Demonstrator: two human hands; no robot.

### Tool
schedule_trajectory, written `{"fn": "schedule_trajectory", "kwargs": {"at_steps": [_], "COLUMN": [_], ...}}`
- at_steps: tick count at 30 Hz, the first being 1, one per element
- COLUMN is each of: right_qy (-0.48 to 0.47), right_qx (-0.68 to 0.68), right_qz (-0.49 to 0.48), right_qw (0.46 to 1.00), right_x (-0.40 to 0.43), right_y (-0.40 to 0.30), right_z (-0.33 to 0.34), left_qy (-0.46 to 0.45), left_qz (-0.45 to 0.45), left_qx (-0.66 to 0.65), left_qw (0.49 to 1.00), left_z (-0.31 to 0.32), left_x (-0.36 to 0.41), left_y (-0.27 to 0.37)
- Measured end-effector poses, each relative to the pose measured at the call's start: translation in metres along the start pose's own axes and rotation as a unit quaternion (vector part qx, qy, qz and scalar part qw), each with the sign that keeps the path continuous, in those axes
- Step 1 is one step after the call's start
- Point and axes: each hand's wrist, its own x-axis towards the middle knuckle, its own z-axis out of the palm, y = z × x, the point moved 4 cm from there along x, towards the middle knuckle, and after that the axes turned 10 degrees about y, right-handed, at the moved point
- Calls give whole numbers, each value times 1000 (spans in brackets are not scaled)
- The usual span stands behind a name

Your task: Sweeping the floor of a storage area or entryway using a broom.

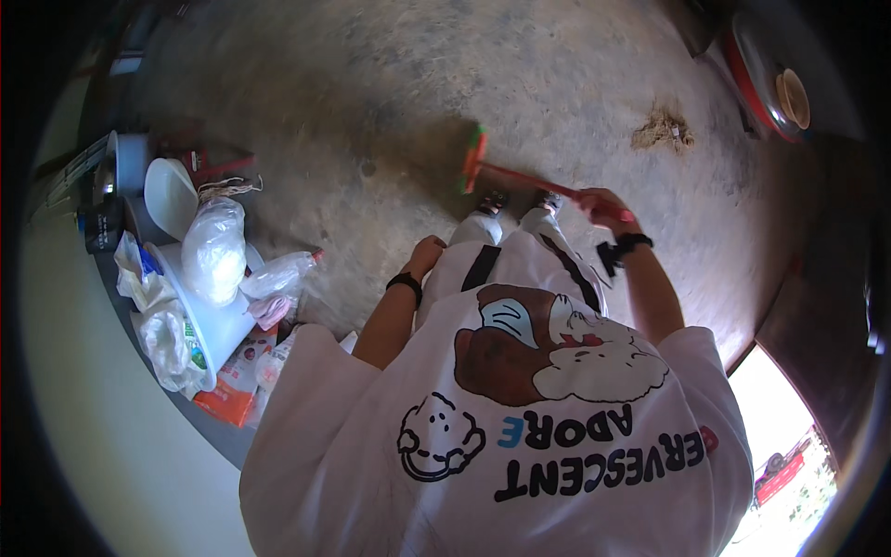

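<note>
My right hand [604,209] grips the red handle of a broom [518,174], held out in front of my feet. The broom's head, red and green and somewhat blurred, points away to the left over the concrete floor [390,83]. By my left thigh hangs my left hand [426,255], its fingers loosely curled and partly hidden; no object shows in it. Dark wristbands circle both wrists, and something black dangles from the right one. On the floor at the far right lies a small heap of straw-like sweepings [665,130].
To the left, a white plastic bin [230,324] stands among plastic bags [214,254] and an orange printed bag [233,390]. Behind it are a white basin [170,198] and a red object [216,163]. A round red-rimmed vessel [755,76] sits at upper right. Bright doorway [773,390] at lower right.
</note>
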Motion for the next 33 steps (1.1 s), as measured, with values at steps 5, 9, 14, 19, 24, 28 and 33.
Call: {"fn": "schedule_trajectory", "kwargs": {"at_steps": [5, 9, 14, 19, 24, 28, 33], "right_qy": [71, 178, 225, 178, 67, 24, 49], "right_qx": [51, -185, -419, -437, -326, -185, -117], "right_qz": [-75, -201, -294, -266, -179, -84, -48], "right_qw": [993, 945, 829, 840, 926, 979, 991], "right_x": [-100, -133, -119, -93, -61, -41, -81], "right_y": [-61, -86, -42, 4, 17, 9, -35], "right_z": [-33, -43, -31, 13, 29, 1, -43], "left_qy": [24, 29, 36, 16, 19, 11, 22], "left_qz": [8, 20, 10, -22, 11, 12, 43], "left_qx": [-10, -6, -26, -77, -60, -66, -36], "left_qw": [1000, 999, 999, 997, 998, 998, 998], "left_z": [12, 11, 11, 18, 15, 14, 11], "left_x": [1, 5, 3, 8, 5, 6, 16], "left_y": [7, 25, 35, 26, 39, 41, 40]}}
